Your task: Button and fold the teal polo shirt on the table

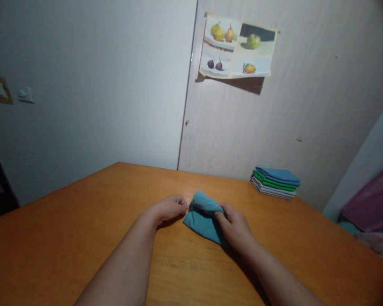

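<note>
Teal cloth (201,216), folded small, lies on the orange wooden counter (83,221) near its middle. Its right part is pressed and gripped by the right hand (234,227), fingers curled over the raised fold. Its left corner is pinched by the left hand (170,209), closed with fingertips at the cloth's edge. Farther back to the right, a stack of folded cloths (275,182) is seen by the wall, under a fruit poster (237,46).

Two hands (204,219), five folded cloths (276,182)
</note>
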`<state>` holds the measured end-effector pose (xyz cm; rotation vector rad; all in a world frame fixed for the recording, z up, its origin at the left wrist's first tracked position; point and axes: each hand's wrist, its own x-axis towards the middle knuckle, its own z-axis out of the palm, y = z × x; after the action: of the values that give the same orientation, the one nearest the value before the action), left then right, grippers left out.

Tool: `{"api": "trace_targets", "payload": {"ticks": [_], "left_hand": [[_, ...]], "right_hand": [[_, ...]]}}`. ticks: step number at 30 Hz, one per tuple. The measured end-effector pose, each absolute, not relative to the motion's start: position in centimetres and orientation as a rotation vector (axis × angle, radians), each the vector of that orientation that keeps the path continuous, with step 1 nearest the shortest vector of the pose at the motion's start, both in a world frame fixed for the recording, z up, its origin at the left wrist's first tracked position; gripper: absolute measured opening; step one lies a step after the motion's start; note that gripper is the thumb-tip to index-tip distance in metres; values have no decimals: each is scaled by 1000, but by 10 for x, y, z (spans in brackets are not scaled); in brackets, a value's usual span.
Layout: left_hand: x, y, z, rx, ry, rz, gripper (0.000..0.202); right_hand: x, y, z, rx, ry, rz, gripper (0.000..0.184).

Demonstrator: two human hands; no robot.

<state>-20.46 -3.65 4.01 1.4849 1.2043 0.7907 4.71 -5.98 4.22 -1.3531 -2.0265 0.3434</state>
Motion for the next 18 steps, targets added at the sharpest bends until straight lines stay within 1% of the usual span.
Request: {"api": "trace_targets", "payload": {"ticks": [2, 6, 16, 18], "left_hand": [[-199, -36, 40, 1523, 1240, 800, 16], [-189, -31, 38, 1590, 1314, 842, 22], [-192, -28, 33, 1650, 1465, 861, 16], [-193, -30, 34, 1653, 1467, 872, 16]], "right_hand": [[48, -57, 39, -1363, -1968, 412, 29], [47, -58, 38, -1396, -1957, 412, 28], [45, -69, 45, -1436, -2149, 251, 26], [44, -71, 45, -1399, -2212, 197, 30]]}}
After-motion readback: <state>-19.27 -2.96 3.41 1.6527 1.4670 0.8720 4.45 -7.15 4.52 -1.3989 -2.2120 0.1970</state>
